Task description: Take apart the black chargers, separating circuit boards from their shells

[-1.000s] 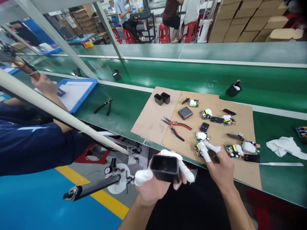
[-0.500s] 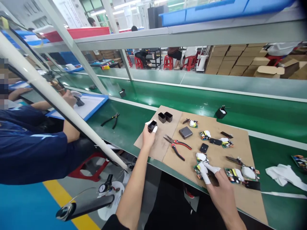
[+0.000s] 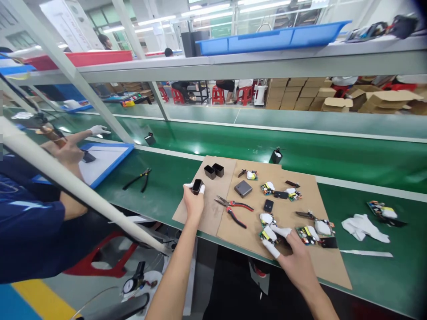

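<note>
My left hand (image 3: 194, 199), with white finger cots, is stretched out over the left cardboard sheet (image 3: 203, 209) and closed on a small black open-topped casing (image 3: 196, 186). Two more black casings (image 3: 214, 171) stand just beyond it. My right hand (image 3: 291, 249) rests at the near edge of the cardboard, its cotted fingers pinched on a small green circuit board (image 3: 267, 234). Red-handled cutters (image 3: 232, 209) lie between my hands. A grey box (image 3: 243, 188) and several more circuit boards with white parts lie scattered on the cardboard.
A green conveyor belt (image 3: 300, 151) runs behind the cardboard, carrying a black casing (image 3: 276, 156). A white cloth (image 3: 363, 226) lies at the right. At the left a co-worker's hand (image 3: 68, 149) works over a blue-framed white tray (image 3: 103, 160); black pliers (image 3: 138, 180) lie nearby.
My left hand carried the black casing from near my body out to the cardboard beside the two other casings. My right hand stayed on the circuit board. The view tilted upward.
</note>
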Tool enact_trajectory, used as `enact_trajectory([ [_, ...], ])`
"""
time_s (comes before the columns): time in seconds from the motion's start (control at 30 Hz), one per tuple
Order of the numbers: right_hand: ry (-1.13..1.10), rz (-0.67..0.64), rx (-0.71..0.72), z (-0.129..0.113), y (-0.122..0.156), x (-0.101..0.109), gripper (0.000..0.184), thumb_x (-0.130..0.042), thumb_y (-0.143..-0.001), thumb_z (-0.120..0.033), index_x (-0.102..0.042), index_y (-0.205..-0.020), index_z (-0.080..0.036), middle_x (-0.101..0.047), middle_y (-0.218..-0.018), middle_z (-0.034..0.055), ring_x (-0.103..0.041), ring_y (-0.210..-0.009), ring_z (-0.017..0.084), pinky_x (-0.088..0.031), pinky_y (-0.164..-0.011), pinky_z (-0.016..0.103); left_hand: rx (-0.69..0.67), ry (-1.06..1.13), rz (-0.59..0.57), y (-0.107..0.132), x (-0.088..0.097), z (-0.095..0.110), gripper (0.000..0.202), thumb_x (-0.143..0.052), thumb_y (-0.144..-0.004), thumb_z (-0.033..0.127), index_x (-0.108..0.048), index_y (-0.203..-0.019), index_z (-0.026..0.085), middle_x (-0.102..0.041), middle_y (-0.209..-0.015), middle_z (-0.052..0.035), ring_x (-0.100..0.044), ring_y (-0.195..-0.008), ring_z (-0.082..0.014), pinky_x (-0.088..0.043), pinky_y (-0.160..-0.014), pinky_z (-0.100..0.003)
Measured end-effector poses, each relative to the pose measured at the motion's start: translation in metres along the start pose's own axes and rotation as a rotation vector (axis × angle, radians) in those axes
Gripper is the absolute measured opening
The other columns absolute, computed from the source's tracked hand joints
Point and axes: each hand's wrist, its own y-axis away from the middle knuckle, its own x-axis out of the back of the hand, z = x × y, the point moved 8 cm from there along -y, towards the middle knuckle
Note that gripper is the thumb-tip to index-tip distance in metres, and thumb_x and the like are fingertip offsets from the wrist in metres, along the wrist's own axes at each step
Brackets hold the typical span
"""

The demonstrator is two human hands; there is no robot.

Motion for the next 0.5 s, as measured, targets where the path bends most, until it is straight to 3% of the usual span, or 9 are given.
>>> enact_trajectory([
  [0.2, -0.096, -0.006, -0.038, -0.013, -0.006, 0.001, 0.037, -0.079, -0.096, -0.041, -0.071, -0.13, -0.029, -0.075, -0.122, 0.0092, -0.07, -0.114, 0.031, -0.057, -0.101, 0.05, -0.057, 0.073, 0.022, -0.009, -0.017, 0.009, 0.055, -0.083, -0.088, 0.039, -0.048, -0.127, 0.022, -0.067, -0.122, -0.0109, -0.072, -0.111, -0.0235, -0.06, -0.103, -0.047],
  [0.37, -0.163, -0.05, -0.086, -0.027, -0.015, 0.001, 0.031, -0.076, -0.098, -0.038, -0.075, -0.126, -0.028, -0.077, -0.123, 0.0094, -0.073, -0.112, 0.029, -0.059, -0.099, 0.045, -0.193, 0.089, 0.144, -0.004, -0.003, 0.032, 0.064, -0.082, -0.089, 0.041, -0.044, -0.136, 0.02, -0.057, -0.14, -0.0154, -0.059, -0.135, -0.0264, -0.043, -0.124, -0.052],
  [0.43, -0.143, -0.043, -0.09, -0.03, -0.02, 0.005, 0.034, -0.078, -0.096, -0.038, -0.075, -0.127, -0.028, -0.077, -0.125, 0.0091, -0.073, -0.109, 0.028, -0.059, -0.098, 0.044, -0.291, 0.055, 0.195, 0.007, 0.005, 0.046, 0.06, -0.082, -0.088, 0.037, -0.049, -0.135, 0.019, -0.056, -0.142, -0.0167, -0.052, -0.141, -0.0302, -0.036, -0.128, -0.056],
  [0.5, -0.101, -0.004, -0.111, -0.028, -0.026, 0.015, 0.035, -0.08, -0.093, -0.041, -0.076, -0.125, -0.027, -0.079, -0.124, 0.0085, -0.074, -0.107, 0.027, -0.06, -0.096, 0.043, -0.487, -0.03, 0.097, 0.028, -0.002, 0.067, 0.046, -0.079, -0.091, 0.032, -0.057, -0.129, 0.019, -0.06, -0.133, -0.0157, -0.054, -0.135, -0.0325, -0.041, -0.122, -0.057],
])
